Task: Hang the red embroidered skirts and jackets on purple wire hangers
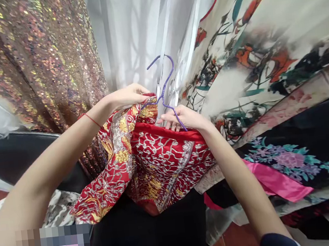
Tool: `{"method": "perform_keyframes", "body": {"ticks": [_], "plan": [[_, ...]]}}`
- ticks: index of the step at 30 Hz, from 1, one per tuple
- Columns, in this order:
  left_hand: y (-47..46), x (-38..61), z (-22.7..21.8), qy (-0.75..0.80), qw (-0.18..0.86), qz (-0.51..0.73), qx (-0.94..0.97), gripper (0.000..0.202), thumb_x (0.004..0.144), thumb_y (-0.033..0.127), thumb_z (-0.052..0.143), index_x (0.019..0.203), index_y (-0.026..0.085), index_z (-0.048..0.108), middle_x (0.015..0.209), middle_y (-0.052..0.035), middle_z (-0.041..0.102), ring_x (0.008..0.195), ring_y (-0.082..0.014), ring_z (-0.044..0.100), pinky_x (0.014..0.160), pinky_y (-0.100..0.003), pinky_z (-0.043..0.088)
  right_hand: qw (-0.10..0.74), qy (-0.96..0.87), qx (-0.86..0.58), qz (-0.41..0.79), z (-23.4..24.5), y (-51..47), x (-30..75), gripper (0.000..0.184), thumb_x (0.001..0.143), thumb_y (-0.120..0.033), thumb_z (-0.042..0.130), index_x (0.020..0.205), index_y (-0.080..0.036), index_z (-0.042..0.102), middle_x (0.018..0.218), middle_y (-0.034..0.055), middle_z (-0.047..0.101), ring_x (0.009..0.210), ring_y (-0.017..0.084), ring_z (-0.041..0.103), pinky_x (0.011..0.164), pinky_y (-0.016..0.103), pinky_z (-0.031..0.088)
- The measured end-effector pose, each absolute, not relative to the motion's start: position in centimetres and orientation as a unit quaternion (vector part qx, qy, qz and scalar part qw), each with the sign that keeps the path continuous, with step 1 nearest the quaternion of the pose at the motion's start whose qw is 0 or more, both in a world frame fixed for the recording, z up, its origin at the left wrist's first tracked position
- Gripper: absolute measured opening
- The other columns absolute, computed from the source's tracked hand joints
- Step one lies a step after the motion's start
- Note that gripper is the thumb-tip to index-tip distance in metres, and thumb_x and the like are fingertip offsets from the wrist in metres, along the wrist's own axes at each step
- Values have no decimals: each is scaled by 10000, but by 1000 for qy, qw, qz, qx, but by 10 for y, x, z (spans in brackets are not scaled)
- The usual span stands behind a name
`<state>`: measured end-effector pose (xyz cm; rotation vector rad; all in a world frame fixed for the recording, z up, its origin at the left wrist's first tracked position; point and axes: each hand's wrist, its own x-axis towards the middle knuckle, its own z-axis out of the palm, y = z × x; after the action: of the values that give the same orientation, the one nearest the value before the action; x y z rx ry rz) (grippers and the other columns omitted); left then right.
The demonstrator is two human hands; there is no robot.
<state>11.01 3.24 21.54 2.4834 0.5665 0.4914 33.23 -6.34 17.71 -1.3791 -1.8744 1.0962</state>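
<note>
A red garment of silver- and gold-embroidered cloth point(170, 153) was held up in the middle of the view, its body hung below both hands. Its gathered side was slanted from the left hand point(129, 96) down to the lower left; its plain red band was stretched toward the right hand point(186, 117), dipping slightly. A slim purple hanger point(162, 97) was placed at this upper edge, hook pointed up and curled left, long shoulder bar sloped down rightward. Its left end was covered by cloth near the left hand, which was pinched on the garment; its bare right end was nearer the right hand, whose fingers were half curled at the band, their grip impossible to tell. Behind, a white sheer curtain point(128, 36) was seen.
</note>
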Motion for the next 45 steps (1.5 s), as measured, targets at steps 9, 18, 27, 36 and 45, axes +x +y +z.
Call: {"method": "perform_keyframes", "body": {"ticks": [9, 18, 27, 36, 45], "plan": [[46, 134, 208, 228, 228, 214, 922, 287, 877, 315, 538, 891, 141, 767, 704, -66, 695, 658, -147, 632, 597, -292, 467, 254, -719, -570, 305, 185, -61, 320, 431, 917, -531, 620, 749, -146, 715, 614, 33, 684, 496, 100, 614, 523, 234, 533], [7, 129, 219, 287, 132, 297, 901, 270, 841, 272, 548, 618, 119, 555, 592, 18, 337, 613, -61, 338, 609, -279, 310, 391, -717, -503, 282, 180, -52, 321, 382, 781, -529, 747, 905, -186, 636, 577, -27, 651, 442, 150, 637, 438, 248, 469], [-4, 119, 217, 320, 20, 375, 870, 244, 857, 358, 607, 764, 138, 659, 661, -22, 575, 726, -140, 555, 706, -320, 431, 410, -728, -501, 225, 172, -49, 322, 414, 794, -616, 693, 785, -222, 566, 698, 3, 673, 481, 147, 636, 474, 269, 465], [-124, 94, 67, 492, 172, 411, 748, 391, 948, 526, 491, 1221, 253, 554, 1008, -73, 747, 784, -213, 714, 692, -377, 602, 425, -733, -498, 184, 166, -49, 323, 450, 791, -645, 682, 732, -229, 521, 671, -20, 643, 441, 133, 612, 446, 255, 403], [-37, 82, 45, 662, -11, 479, 576, 813, 846, 696, 558, 1297, 36, 409, 1316, -375, 516, 1338, -527, 443, 1129, -706, 279, 426, -745, -488, 164, 163, -51, 320, 449, 820, -637, 661, 705, -227, 519, 608, -23, 615, 406, 138, 595, 434, 262, 411]]}}
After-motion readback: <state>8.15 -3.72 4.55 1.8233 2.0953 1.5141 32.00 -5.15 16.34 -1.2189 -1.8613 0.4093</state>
